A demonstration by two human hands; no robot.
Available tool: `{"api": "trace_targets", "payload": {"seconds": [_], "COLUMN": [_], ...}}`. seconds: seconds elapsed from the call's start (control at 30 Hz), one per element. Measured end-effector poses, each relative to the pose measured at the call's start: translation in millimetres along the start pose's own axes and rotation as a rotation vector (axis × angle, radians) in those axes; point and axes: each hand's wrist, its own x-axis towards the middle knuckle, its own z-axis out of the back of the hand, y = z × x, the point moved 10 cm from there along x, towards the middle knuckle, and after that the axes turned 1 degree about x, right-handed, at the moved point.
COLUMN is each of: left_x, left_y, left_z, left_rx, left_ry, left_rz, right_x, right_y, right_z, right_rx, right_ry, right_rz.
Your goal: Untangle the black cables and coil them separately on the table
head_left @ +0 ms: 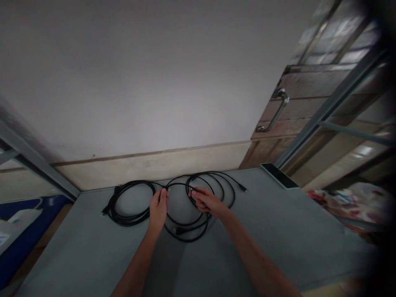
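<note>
Loose loops of black cable (233, 183) lie on the grey table, with one plug end (243, 188) pointing right. My left hand (159, 204) is closed on a part of the black cable beside these loops. Fingers pinched, my right hand (206, 200) grips another stretch of the cable over the middle loops. A thick black connector (181, 231) rests between the hands, nearer to me. Left of my left hand lies a second, neater coil of black cable (116, 212), with connector ends at its left side.
The grey table (102, 255) meets a pale wall (148, 82) at the back. A flat dark slab with a light green rim (280, 176) lies at the right back corner. Grey metal posts (43, 165) rise at both sides. A white device (20, 222) sits on a blue surface at left.
</note>
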Motion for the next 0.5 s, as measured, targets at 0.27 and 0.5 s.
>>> {"api": "trace_targets", "payload": {"seconds": [0.27,0.5], "left_x": [3.6,6.0], "left_y": [-8.5,0.5], "left_z": [28.0,6.2], "left_rx": [-0.244,-0.153], "left_ry": [-0.220,-0.017], "left_rz": [-0.113,0.052], "right_x": [7.3,3.5], "right_y": [5.1,8.7], "right_z": [16.4,25.7], "right_rx": [0.038,0.062], "right_ry": [-0.088,-0.137], "right_rz": [0.118,0.109]}}
